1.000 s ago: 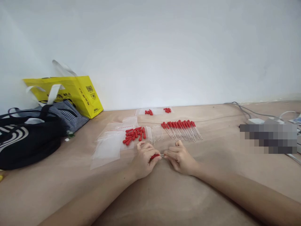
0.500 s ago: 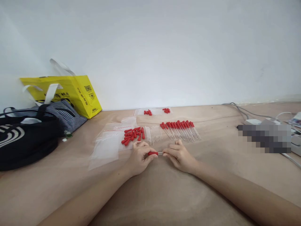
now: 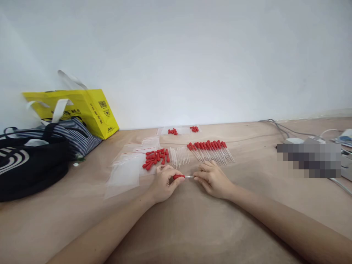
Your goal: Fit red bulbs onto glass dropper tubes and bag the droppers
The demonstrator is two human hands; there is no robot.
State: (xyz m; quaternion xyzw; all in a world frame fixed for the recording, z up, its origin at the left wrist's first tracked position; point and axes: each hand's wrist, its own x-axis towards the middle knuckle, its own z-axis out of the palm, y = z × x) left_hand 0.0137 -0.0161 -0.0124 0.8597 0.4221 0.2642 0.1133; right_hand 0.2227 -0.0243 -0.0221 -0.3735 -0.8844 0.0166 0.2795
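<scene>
I read both hands above the table (image 3: 192, 227), well in from its far edge. Left hand (image 3: 165, 183): nearly closed, thumb and fingers pinching a red bulb (image 3: 178, 176). Right hand (image 3: 214, 181): fingers curled, thumb and fingertips closed on a clear tube (image 3: 189, 177), its right end hidden in my grip. Tube and bulb meet in line, about level, between the hands; depth of seating I cannot tell.

Beyond the left hand, toward the far edge: loose red bulbs (image 3: 156, 157) heaped beside and partly on clear plastic bags (image 3: 123, 176). Just right of the heap: bare tubes (image 3: 179, 156), side by side. Beyond the right hand: a slanted row of droppers (image 3: 210, 146), red ends toward the far edge. Near that edge: a clear packet (image 3: 183, 130) with two red clusters.

Toward the far left corner: upright yellow bag (image 3: 104, 119); before it, striped bag (image 3: 81, 137) and black bag (image 3: 46, 168).
</scene>
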